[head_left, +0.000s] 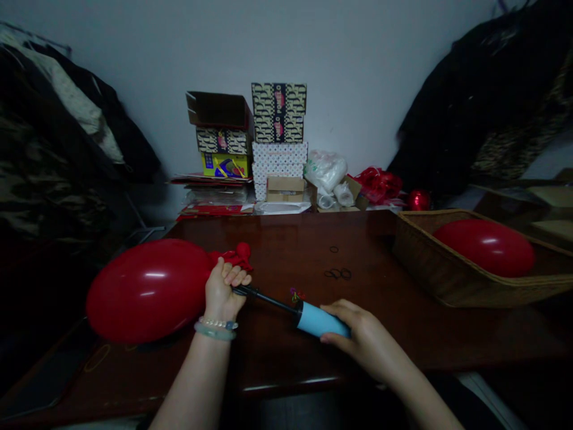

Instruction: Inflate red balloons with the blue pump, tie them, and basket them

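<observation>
A large inflated red balloon (147, 291) lies to the left, its neck end at my left hand (227, 289). That hand is closed around the black nozzle end of a hand pump, where the balloon meets it; the exact join is hidden by my fingers. The pump's black rod runs right to its light blue barrel (320, 321). My right hand (358, 331) is wrapped round the barrel's right end. Behind my left hand lie limp red balloons (239, 257). Small coloured bands (296, 295) lie behind the pump.
At right a wicker basket (447, 289) holds another red balloon (487, 246). Black bands (338, 273) lie mid-table. Stacked boxes (280, 161), plastic bags (326, 170) and red material (378, 184) stand along the wall. Dark clothes hang at both sides.
</observation>
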Demonstrator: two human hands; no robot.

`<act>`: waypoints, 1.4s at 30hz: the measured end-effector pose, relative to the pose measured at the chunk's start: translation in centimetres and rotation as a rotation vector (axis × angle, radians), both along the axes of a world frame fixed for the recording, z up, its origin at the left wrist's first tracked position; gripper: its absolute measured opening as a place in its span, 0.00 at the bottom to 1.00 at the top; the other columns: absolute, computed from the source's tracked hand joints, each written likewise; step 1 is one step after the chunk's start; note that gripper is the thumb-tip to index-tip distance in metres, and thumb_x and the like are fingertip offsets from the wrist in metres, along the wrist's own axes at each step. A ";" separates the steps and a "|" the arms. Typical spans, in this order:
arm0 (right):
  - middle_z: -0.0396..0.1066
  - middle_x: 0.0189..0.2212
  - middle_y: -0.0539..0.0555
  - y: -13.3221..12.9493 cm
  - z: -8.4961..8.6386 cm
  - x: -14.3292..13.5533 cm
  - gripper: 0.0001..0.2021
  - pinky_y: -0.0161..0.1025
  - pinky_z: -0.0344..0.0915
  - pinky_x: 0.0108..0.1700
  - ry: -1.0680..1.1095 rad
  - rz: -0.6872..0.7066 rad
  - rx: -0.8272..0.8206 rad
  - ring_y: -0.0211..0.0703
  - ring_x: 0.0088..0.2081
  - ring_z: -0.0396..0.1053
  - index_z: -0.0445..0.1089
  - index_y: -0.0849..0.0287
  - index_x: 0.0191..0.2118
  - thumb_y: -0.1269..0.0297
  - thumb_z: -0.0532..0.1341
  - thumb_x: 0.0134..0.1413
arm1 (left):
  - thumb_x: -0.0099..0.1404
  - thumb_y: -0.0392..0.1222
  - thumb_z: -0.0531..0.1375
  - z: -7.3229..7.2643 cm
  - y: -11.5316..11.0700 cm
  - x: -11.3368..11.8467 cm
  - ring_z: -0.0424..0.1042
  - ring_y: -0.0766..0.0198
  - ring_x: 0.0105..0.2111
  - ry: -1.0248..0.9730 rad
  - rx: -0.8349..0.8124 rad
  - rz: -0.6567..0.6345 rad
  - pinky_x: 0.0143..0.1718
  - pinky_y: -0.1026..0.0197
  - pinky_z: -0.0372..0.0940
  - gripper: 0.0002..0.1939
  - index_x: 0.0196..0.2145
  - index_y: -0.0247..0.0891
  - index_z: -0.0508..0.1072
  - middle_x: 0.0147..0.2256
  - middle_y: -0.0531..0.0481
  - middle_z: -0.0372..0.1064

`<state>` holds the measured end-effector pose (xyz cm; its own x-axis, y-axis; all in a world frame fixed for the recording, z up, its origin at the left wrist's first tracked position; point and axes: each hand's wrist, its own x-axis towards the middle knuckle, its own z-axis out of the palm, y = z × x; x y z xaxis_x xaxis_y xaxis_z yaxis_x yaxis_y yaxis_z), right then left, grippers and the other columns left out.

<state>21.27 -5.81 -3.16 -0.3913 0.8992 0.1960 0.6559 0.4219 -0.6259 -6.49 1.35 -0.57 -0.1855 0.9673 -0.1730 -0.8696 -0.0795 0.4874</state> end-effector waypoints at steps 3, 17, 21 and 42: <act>0.72 0.44 0.56 0.0 -0.2 0.1 0.19 0.45 0.67 0.50 -0.017 -0.016 0.015 0.49 0.45 0.71 0.71 0.53 0.52 0.64 0.67 0.53 | 0.70 0.42 0.52 -0.2 0.0 0.1 0.49 0.73 0.10 0.016 0.004 0.002 0.17 0.65 0.50 0.24 0.18 0.39 0.48 0.11 0.61 0.43; 0.71 0.45 0.59 -1.0 -1.1 -3.3 0.22 0.49 0.69 0.50 -0.063 -0.086 0.245 0.52 0.45 0.70 0.67 0.58 0.54 0.67 0.66 0.53 | 0.68 0.40 0.53 -0.5 -0.7 3.4 0.47 0.73 0.11 -0.010 -0.018 -0.100 0.17 0.65 0.49 0.24 0.18 0.39 0.47 0.12 0.61 0.42; 0.71 0.44 0.59 -1.1 -1.8 -4.0 0.21 0.49 0.69 0.49 -0.050 -0.093 0.253 0.51 0.45 0.70 0.67 0.59 0.53 0.67 0.66 0.53 | 0.67 0.43 0.56 -0.8 -1.1 4.9 0.47 0.73 0.11 0.007 -0.046 -0.135 0.17 0.65 0.49 0.25 0.18 0.39 0.48 0.12 0.61 0.42; 0.72 0.44 0.57 0.0 -0.9 -0.5 0.20 0.46 0.68 0.50 -0.044 -0.030 0.146 0.49 0.45 0.71 0.69 0.57 0.52 0.64 0.67 0.53 | 0.70 0.40 0.50 0.2 0.0 -0.3 0.48 0.73 0.10 -0.001 0.021 0.006 0.17 0.65 0.49 0.23 0.18 0.39 0.48 0.11 0.60 0.44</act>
<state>20.73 -5.85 -4.05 -0.3756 0.8738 0.3089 0.6949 0.4860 -0.5300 -6.75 1.38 -0.42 -0.1911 0.9696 -0.1528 -0.8693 -0.0949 0.4851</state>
